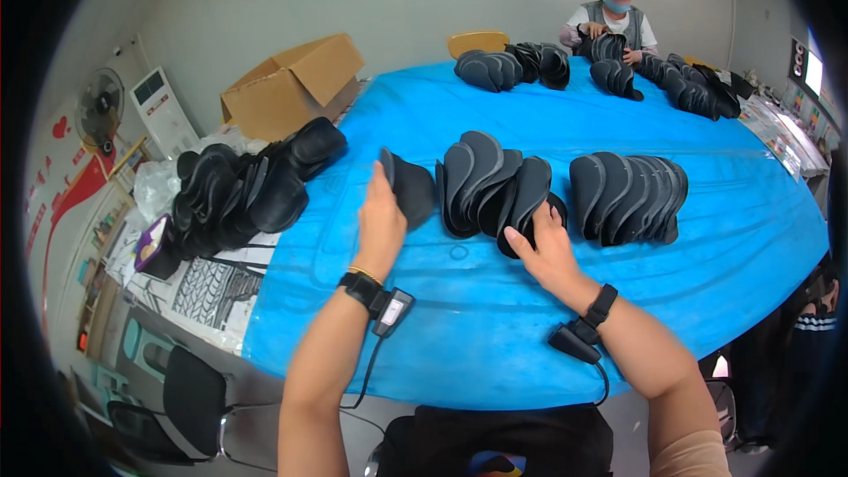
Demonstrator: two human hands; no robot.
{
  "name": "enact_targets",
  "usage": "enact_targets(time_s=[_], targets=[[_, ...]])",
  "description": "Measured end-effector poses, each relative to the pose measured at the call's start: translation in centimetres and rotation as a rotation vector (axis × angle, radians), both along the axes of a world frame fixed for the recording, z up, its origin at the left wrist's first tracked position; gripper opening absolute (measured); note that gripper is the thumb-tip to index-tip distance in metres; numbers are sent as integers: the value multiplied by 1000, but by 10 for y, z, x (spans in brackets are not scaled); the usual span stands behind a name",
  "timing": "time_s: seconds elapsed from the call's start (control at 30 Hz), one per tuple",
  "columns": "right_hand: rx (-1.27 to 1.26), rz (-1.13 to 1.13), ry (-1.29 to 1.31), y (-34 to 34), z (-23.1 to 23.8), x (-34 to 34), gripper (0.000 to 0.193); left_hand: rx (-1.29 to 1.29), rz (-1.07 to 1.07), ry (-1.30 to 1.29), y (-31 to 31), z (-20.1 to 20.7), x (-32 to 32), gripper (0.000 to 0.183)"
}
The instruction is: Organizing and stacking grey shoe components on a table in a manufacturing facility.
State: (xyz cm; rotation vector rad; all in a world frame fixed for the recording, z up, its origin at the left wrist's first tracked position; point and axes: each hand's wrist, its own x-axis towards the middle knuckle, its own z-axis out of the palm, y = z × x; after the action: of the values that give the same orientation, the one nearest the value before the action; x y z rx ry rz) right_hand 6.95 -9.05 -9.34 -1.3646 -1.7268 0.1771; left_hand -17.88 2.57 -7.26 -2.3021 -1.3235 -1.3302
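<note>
My left hand [382, 225] holds a single black curved pad [413, 193], which stands on edge on the blue-covered table [424, 327]. The pad looks like a stiff, wavy insole or a cup-shaped insert; I cannot tell its exact kind. My right hand [549, 256] grips the near right end of a nested row of the same black pads [477, 181], thumb in front and fingers behind. To the right of that hand stands another neat row of black pads [629, 199], untouched. Both wrists wear black straps with small cabled devices.
A heap of black pads [243, 190] lies at the table's left edge, near an open cardboard box [291, 84]. Across the table a masked person [616, 22] handles more pads, with further piles [490, 71] nearby. Dark chairs [194, 397] stand at the lower left.
</note>
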Motion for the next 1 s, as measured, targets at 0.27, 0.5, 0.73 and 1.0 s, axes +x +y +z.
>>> enact_targets(time_s=[0.27,0.5,0.73,1.0], targets=[[-42,33,280,7,8,22,53,77,-204,58,0,-16,54,56],[-112,-35,62,1,17,16,65,-329,-247,-372,1,-23,56,48],[56,-104,-172,-4,14,14,67,-352,-291,-390,-5,-14,59,45],[75,-231,-181,-28,41,13,32,-379,-224,-426,1,-16,58,49]])
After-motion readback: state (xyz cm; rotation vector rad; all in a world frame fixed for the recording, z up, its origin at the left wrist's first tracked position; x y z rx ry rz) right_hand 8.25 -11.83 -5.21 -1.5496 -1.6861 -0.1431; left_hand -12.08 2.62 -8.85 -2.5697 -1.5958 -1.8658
